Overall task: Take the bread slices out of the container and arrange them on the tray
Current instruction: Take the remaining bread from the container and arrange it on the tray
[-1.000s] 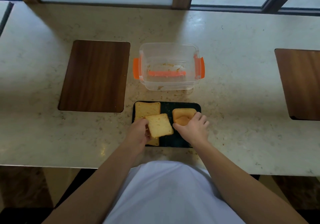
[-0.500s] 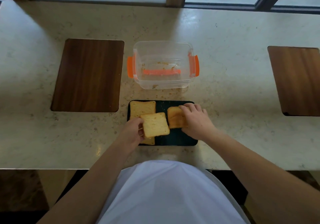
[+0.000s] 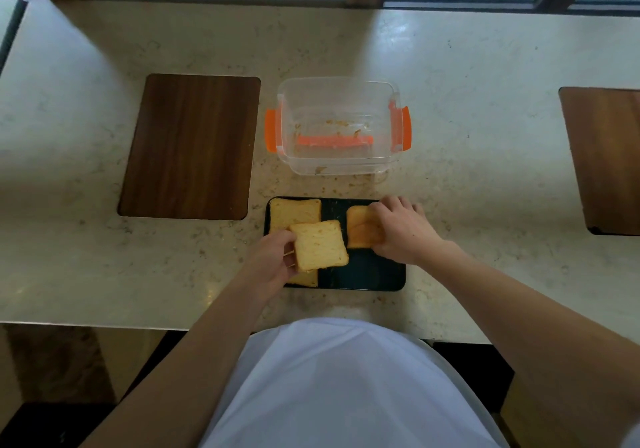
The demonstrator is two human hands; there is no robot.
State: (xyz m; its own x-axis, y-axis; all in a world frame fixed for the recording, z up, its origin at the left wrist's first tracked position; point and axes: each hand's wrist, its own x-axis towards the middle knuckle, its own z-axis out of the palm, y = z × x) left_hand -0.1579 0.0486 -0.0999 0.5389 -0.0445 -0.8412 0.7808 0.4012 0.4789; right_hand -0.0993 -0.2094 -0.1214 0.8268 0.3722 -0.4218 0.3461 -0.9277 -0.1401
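Observation:
A black tray (image 3: pixel 367 274) lies near the counter's front edge. One bread slice (image 3: pixel 294 213) rests flat in its far left corner. My left hand (image 3: pixel 273 257) grips a second slice (image 3: pixel 320 245), held tilted above the tray's left half. Under it the edge of another slice (image 3: pixel 306 278) peeks out at the tray's near left. My right hand (image 3: pixel 401 228) is closed on a slice (image 3: pixel 360 228) at the tray's far right. The clear container (image 3: pixel 337 125) with orange clips stands just beyond the tray, holding only crumbs.
A dark wooden board (image 3: pixel 190 146) is inset in the marble counter to the left, and another board (image 3: pixel 606 160) at the right edge. A window frame runs along the counter's far side. My white shirt fills the bottom of the view.
My right hand has carried its slice from the tray's middle toward the far right corner. The left hand still holds its slice in about the same place.

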